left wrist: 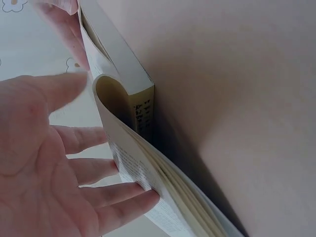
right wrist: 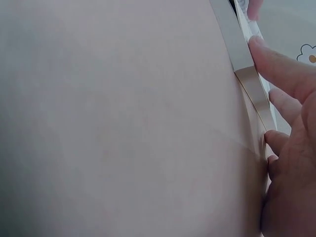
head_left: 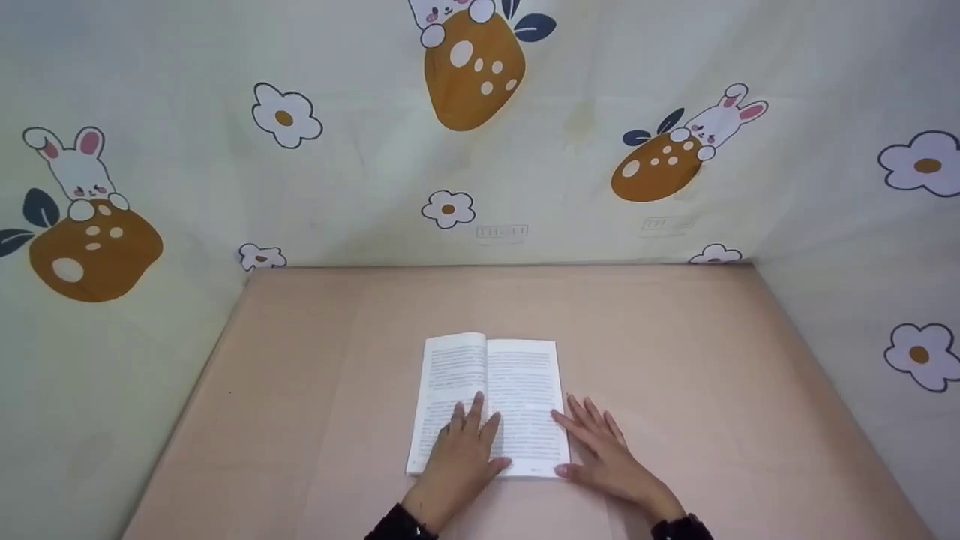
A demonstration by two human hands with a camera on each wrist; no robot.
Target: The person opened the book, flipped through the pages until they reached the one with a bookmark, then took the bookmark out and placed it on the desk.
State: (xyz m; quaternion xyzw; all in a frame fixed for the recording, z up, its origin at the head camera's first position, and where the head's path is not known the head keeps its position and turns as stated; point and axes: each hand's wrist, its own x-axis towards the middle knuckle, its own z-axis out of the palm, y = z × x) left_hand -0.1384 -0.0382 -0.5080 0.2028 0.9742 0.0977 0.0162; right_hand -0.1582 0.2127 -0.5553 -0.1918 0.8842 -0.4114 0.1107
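A paperback book (head_left: pixel 525 382) lies open on the table, lines of print on both pages. My left hand (head_left: pixel 459 454) rests across the lower left page and the middle fold, its fingers spread and straight. At the book's right edge is my right hand (head_left: pixel 606 457), with thumb and index fingertip at the page margin and the other fingers stretched over the tabletop. In the left wrist view, the left page block (left wrist: pixel 131 163) bows up from the spine (left wrist: pixel 143 111), which carries dark characters. The right wrist view shows the right fingers (right wrist: pixel 284 66) along the book's side edge (right wrist: pixel 256 89).
The table (head_left: pixel 337 330) has a plain pinkish-tan cover. Light cloth walls (head_left: pixel 360 180) printed with rabbits, brown fruit and flowers enclose it at the back, left and right. Dark sleeve cuffs (head_left: pixel 403 525) show at both wrists.
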